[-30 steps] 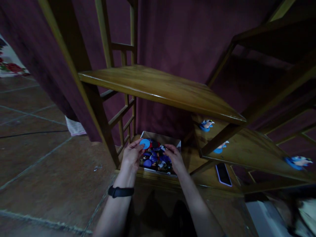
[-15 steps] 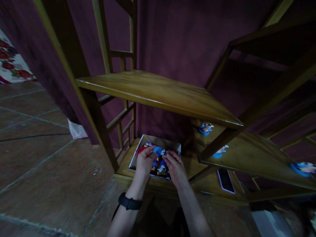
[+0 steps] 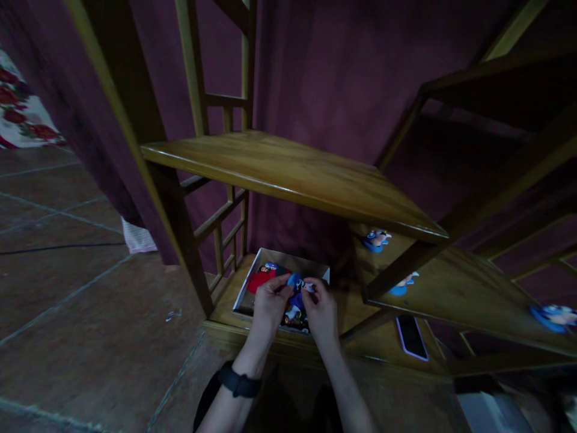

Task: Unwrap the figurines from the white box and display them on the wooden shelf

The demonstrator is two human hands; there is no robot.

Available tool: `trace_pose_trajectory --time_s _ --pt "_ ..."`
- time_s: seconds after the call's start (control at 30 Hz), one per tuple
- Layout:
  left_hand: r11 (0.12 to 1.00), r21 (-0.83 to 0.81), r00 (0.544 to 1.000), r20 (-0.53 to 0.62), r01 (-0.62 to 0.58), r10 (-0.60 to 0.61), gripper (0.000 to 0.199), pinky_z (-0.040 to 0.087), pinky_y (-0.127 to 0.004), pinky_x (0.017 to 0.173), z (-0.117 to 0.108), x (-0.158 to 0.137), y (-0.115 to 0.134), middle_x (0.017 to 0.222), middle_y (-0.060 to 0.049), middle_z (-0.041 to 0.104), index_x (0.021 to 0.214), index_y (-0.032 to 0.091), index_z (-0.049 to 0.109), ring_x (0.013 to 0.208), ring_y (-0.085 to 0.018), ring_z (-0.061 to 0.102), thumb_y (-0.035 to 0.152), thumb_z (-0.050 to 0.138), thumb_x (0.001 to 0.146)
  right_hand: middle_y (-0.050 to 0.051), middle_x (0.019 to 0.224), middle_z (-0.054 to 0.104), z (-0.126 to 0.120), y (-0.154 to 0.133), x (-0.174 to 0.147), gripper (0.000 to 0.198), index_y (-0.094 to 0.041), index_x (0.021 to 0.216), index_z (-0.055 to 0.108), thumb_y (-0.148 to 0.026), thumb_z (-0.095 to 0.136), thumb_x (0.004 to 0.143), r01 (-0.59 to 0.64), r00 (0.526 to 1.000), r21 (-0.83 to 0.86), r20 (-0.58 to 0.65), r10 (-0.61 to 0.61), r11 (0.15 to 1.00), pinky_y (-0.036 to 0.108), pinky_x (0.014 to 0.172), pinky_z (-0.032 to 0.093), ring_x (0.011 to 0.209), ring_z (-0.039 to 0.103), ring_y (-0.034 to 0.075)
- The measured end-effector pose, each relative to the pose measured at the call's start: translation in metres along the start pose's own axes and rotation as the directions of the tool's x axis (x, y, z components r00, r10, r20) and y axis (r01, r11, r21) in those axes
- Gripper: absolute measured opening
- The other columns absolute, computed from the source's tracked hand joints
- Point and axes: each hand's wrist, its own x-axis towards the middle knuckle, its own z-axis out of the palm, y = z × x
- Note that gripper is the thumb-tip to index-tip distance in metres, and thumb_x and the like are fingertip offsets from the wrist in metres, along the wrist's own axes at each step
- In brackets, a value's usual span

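Observation:
Over a white box (image 3: 244,294) on the low shelf, both my hands grip one small figurine (image 3: 296,281) with a round blue base. My left hand (image 3: 270,299), with a black band (image 3: 238,382) on the wrist, pinches it at the blue base. On its other side my right hand (image 3: 321,305) pinches the dark-and-white upper part. Several more figurines lie in the box beneath, among them a red one (image 3: 259,279) at the left. My fingers hide part of the held figurine and some of those below.
A wooden shelf board (image 3: 288,171) juts out above the box. To the right, figurines on blue bases stand on another board, one (image 3: 377,240) near the upright. A phone (image 3: 412,337) lies on the low shelf. A purple curtain (image 3: 324,90) hangs behind.
The held figurine has turned between my fingers, its blue base now showing more edge-on. My hands have shifted slightly right, uncovering more of the red figurine.

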Motion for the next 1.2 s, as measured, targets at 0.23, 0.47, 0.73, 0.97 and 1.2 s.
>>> trace_pose_trajectory --time_s 0.23,0.47,0.73,0.97,1.2 --pt "0.998 -0.035 0.998 0.015 0.059 -0.059 0.025 0.043 -0.024 0.052 0.001 -0.003 0.003 0.063 -0.003 0.067 0.074 0.016 0.074 0.054 -0.012 0.055 0.021 0.076 0.049 0.003 0.098 0.063 -0.001 -0.007 -0.002 0.022 -0.024 0.1 0.059 -0.025 0.046 0.082 0.114 0.993 -0.107 -0.003 -0.115 0.988 0.029 0.08 0.047 0.092 0.059 0.017" --pt "0.994 -0.059 0.995 0.039 0.097 -0.095 0.025 0.044 -0.024 0.055 -0.001 -0.003 0.003 0.065 -0.003 0.068 0.074 0.016 0.074 0.055 -0.012 0.056 0.019 0.075 0.049 0.005 0.1 0.061 -0.003 -0.013 -0.002 0.022 -0.023 0.1 0.059 -0.024 0.043 0.085 0.171 0.985 -0.187 0.041 -0.167 0.967 0.029 0.083 0.044 0.094 0.056 0.017" --pt "0.986 -0.098 0.988 0.086 0.133 -0.125 0.03 0.043 -0.024 0.055 -0.006 -0.003 0.001 0.064 -0.004 0.068 0.076 0.014 0.074 0.055 -0.012 0.056 0.023 0.079 0.048 0.005 0.107 0.059 -0.007 -0.015 -0.002 0.027 -0.023 0.107 0.057 -0.02 0.039 0.088 0.286 0.956 -0.227 0.14 -0.259 0.931 0.029 0.09 0.041 0.101 0.054 0.017" --pt "0.962 -0.144 0.971 0.091 0.231 -0.22 0.031 0.045 -0.023 0.059 -0.013 -0.002 -0.004 0.065 -0.005 0.068 0.075 0.011 0.072 0.058 -0.011 0.057 0.02 0.08 0.047 0.005 0.109 0.058 -0.009 -0.014 -0.005 0.032 -0.025 0.113 0.054 -0.016 0.039 0.086 0.321 0.938 -0.208 0.205 -0.28 0.924 0.031 0.09 0.042 0.102 0.054 0.018" --pt "0.938 -0.175 0.952 0.123 0.3 -0.281 0.024 0.047 -0.024 0.06 -0.012 -0.003 -0.006 0.065 -0.005 0.067 0.071 0.011 0.07 0.057 -0.011 0.059 0.015 0.079 0.049 0.005 0.115 0.057 -0.017 -0.009 -0.004 0.039 -0.027 0.122 0.048 -0.016 0.041 0.085 0.299 0.93 -0.189 0.277 -0.242 0.935 0.035 0.093 0.041 0.106 0.053 0.02"
